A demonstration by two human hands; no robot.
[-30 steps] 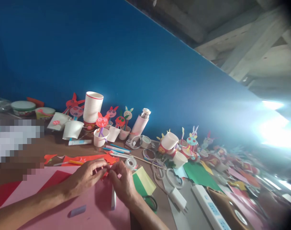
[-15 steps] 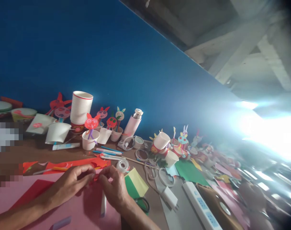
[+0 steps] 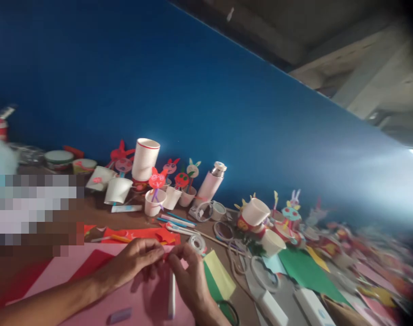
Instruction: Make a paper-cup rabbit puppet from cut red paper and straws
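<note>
My left hand [image 3: 141,258] and my right hand [image 3: 190,274] meet over a sheet of pink paper [image 3: 143,308]. Both are closed, pinching a small red piece of paper [image 3: 166,256] between their fingertips; most of it is hidden. Beside my right hand a narrow white strip [image 3: 171,296] points toward me, and whether that hand touches it I cannot tell. A short purple roll [image 3: 121,315] lies on the pink paper. Red paper [image 3: 93,265] shows behind my left forearm. Just beyond my hands are orange-red paper scraps [image 3: 145,234] and a roll of clear tape [image 3: 196,244].
White paper cups [image 3: 118,190] with paper animal faces line the blue wall [image 3: 193,90]. A pink thermos [image 3: 209,183] stands among them. To the right lie yellow paper [image 3: 221,274], scissors [image 3: 231,312], a white charger [image 3: 273,308], a power strip [image 3: 314,308] and green paper [image 3: 308,274].
The view has turned left, so everything sits farther right in the picture. Both hands keep pinching the small red paper over the pink sheet.
</note>
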